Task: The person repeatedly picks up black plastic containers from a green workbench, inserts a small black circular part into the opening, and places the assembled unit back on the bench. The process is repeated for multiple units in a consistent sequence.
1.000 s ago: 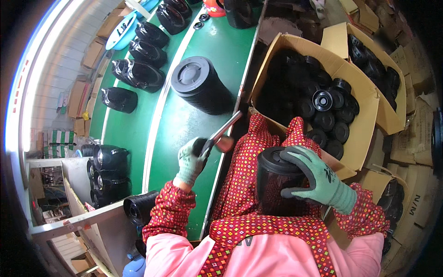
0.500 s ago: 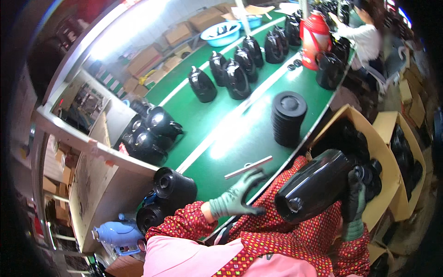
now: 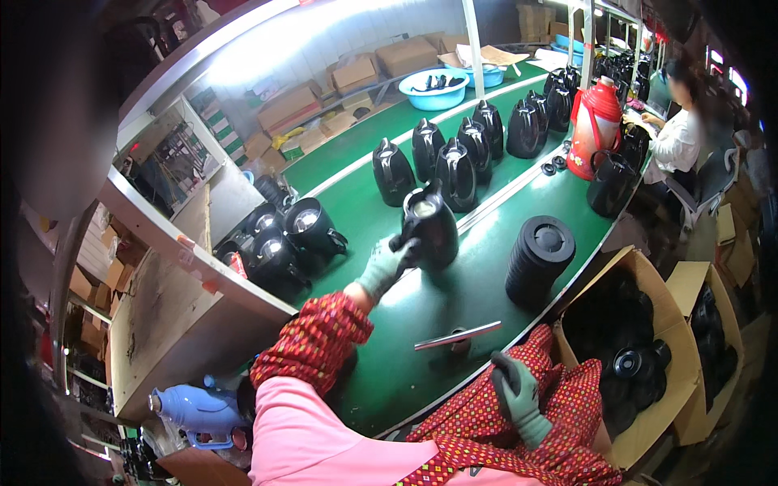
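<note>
My left hand [image 3: 389, 267], in a grey-green glove, is closed on the handle of a black thermos jug [image 3: 436, 235]. That jug stands on the green table [image 3: 405, 364], its open mouth tipped slightly toward me. Over my lap, my gloved right hand [image 3: 520, 397] is raised with its fingers loosely apart and nothing in it. Between the right hand and the jug lies a metal bar [image 3: 458, 336] with a small round fitting under it. A stack of black ribbed round parts [image 3: 539, 263] rises to the right of the jug.
Several black jugs [image 3: 393, 172] stand behind, and others [image 3: 312, 225] sit at left. A red flask [image 3: 596, 130] is at far right, near a seated person [image 3: 677, 138]. A cardboard box [image 3: 677, 348] of black parts stands by my right side; a blue flask [image 3: 198, 411] is at lower left.
The black jug that lay across my right hand has left it. My left hand, empty before, has moved forward and grips a jug on the table. The view has shifted too.
</note>
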{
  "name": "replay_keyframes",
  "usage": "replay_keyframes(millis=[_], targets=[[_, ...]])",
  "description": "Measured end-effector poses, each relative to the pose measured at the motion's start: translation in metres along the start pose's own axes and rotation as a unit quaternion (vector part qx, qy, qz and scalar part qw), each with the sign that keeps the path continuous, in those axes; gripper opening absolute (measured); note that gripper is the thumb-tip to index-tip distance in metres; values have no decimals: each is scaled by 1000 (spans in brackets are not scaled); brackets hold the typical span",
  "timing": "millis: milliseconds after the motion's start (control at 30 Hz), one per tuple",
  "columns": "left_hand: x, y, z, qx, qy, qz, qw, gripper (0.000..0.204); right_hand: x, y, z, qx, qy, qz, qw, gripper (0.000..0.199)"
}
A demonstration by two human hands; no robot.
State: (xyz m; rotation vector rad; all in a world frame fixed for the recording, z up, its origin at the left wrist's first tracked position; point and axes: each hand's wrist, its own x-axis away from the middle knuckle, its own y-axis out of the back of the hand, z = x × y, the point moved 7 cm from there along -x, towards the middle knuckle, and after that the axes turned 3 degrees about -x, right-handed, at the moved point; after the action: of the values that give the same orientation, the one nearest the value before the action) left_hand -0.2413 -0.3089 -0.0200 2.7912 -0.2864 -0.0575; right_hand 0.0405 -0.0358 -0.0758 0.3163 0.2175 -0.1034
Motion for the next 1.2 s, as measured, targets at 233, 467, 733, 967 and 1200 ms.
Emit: replay_keyframes(millis=[233,467,733,967,1200], targets=[[-135,20,88,-161,41,-165,972,50,-3,0,22,88,43,38,994,37],[-75,92,32,-450,75,-257,852,111,-1,-2,25,111,76,52,990,41],[-35,258,118,-645,137,-225,717,62,0,-13,26,125,88,66,986,38],[0,153,9,-611,9,-179,771,41,-25,8,34,11,6,55,998,44],[138,19,-129,-473,-297,-36,829,30,-94,-12,97,-179,-136,104,969,75]])
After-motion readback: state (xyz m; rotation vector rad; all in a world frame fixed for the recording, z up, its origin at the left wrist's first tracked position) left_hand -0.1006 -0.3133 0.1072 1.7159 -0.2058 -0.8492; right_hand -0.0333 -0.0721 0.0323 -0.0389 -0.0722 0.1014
